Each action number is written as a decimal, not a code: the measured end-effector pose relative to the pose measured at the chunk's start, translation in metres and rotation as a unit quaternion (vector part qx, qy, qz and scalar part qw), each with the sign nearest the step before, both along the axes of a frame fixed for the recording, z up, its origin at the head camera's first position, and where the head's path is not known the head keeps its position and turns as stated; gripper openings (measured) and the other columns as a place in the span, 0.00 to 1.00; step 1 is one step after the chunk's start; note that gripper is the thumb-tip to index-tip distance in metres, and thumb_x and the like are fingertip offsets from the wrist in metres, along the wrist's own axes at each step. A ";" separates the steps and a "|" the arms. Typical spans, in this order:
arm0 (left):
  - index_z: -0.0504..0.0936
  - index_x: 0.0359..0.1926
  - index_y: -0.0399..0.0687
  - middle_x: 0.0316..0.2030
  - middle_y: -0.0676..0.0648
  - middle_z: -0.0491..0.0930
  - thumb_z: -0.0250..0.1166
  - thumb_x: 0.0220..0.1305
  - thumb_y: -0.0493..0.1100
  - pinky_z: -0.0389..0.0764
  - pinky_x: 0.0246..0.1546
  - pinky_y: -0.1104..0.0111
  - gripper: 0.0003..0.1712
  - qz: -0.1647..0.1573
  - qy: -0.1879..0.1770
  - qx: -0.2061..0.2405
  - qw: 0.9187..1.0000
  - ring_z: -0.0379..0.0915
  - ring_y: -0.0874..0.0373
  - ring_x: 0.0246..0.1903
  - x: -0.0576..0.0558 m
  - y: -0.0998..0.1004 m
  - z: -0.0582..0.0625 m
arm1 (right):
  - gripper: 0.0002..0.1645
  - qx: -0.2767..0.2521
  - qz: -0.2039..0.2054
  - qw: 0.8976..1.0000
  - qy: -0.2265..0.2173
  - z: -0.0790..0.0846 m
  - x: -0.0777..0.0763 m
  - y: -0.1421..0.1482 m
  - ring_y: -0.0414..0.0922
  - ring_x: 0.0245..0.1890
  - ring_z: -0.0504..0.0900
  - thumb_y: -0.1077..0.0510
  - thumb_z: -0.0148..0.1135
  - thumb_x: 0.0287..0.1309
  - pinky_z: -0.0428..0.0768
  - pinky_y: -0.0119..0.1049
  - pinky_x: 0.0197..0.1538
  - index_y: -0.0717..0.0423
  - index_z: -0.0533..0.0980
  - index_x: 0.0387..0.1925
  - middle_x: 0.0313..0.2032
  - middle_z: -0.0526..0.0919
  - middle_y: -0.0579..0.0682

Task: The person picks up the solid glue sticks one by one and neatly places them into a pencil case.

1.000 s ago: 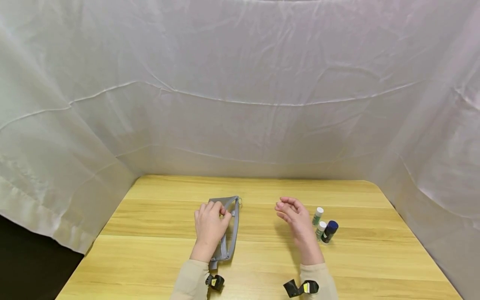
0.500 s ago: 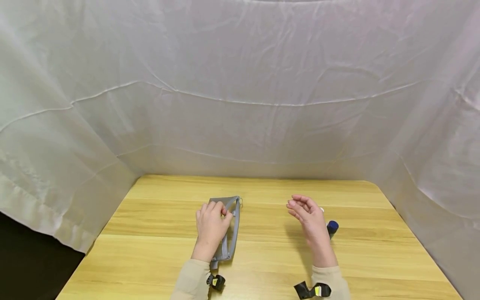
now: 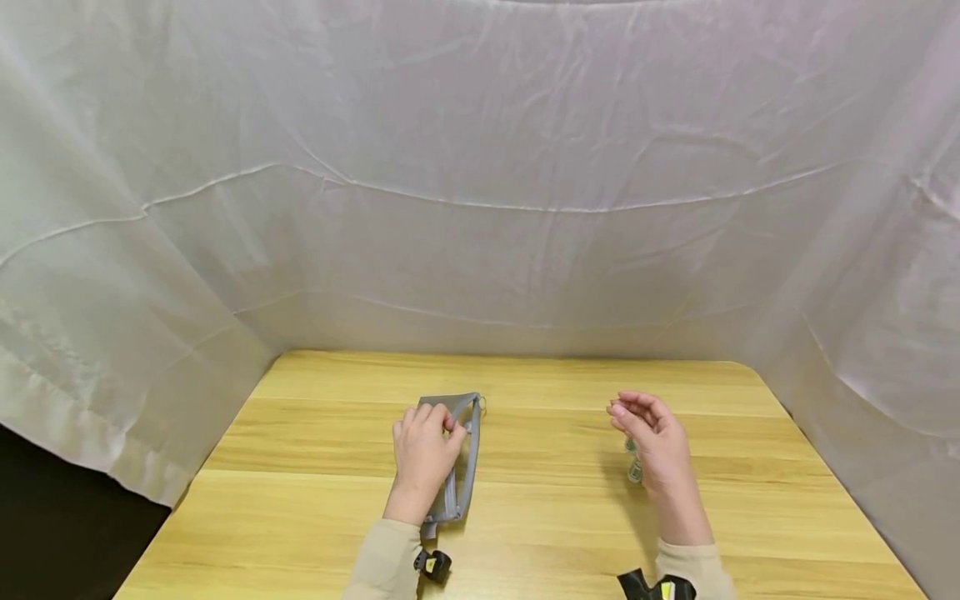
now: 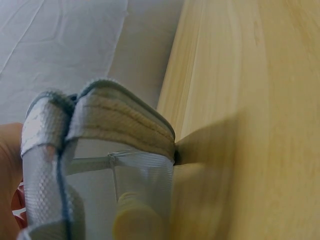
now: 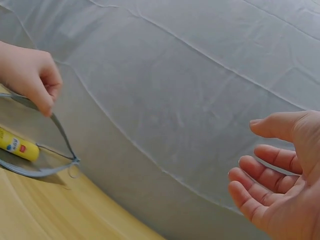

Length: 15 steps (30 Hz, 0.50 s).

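Note:
My left hand pinches the edge of a grey pencil pouch between thumb and fingers. The pouch stands with its mouth spread wide, its see-through side and grey trim filling much of the left wrist view. Inside lies a yellow stick-shaped tube with a printed label, perhaps a glue stick. On the right, my right hand hovers over the table, fingers loosely bent and apart from the thumb, holding nothing. Beneath it show parts of small clear tubes with green labels; the hand hides the rest.
The light wood table reaches back to a pale draped cloth, which also hangs on both sides. A small metal ring hangs at the pouch's corner. Black wrist cameras sit on the sleeves.
My right hand has moved right, from left of the small tubes to above them, and now covers the blue-capped bottle and white caps. The left hand and pouch have hardly moved.

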<state>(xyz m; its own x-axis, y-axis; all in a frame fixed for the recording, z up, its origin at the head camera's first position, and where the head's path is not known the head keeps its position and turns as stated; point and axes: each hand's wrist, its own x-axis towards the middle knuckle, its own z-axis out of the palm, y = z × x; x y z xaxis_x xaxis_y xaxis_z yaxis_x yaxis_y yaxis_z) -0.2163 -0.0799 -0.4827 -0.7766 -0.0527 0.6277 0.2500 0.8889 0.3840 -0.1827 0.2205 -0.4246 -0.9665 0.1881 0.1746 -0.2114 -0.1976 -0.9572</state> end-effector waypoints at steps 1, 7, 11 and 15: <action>0.70 0.20 0.55 0.20 0.55 0.69 0.67 0.48 0.43 0.56 0.32 0.65 0.11 0.000 -0.001 0.001 1.000 0.62 0.55 0.26 0.000 0.000 0.000 | 0.12 -0.007 -0.001 1.000 0.008 0.000 0.000 0.003 0.36 0.39 0.84 0.69 0.59 0.60 0.81 0.26 0.46 0.63 0.73 0.46 0.37 0.82 0.43; 0.70 0.20 0.55 0.20 0.55 0.69 0.67 0.48 0.43 0.56 0.33 0.65 0.11 0.000 -0.008 0.002 1.000 0.63 0.55 0.26 0.000 0.001 0.001 | 0.12 -0.035 -0.004 0.998 0.053 -0.001 0.003 0.018 0.37 0.40 0.86 0.73 0.55 0.61 0.81 0.26 0.45 0.60 0.75 0.44 0.37 0.83 0.45; 0.70 0.20 0.55 0.20 0.55 0.69 0.67 0.49 0.43 0.56 0.33 0.65 0.11 -0.001 -0.011 0.002 1.000 0.62 0.55 0.26 0.000 0.001 0.001 | 0.12 -0.039 -0.009 0.996 0.079 -0.002 0.004 0.027 0.37 0.40 0.86 0.74 0.54 0.61 0.81 0.26 0.45 0.60 0.76 0.43 0.37 0.84 0.45; 0.70 0.20 0.54 0.20 0.55 0.68 0.67 0.49 0.43 0.56 0.32 0.66 0.12 -0.001 -0.008 -0.001 1.000 0.62 0.56 0.26 0.001 0.001 0.001 | 0.13 -0.036 -0.017 0.996 0.085 -0.002 0.006 0.032 0.37 0.40 0.85 0.75 0.54 0.60 0.80 0.25 0.46 0.60 0.76 0.43 0.37 0.84 0.45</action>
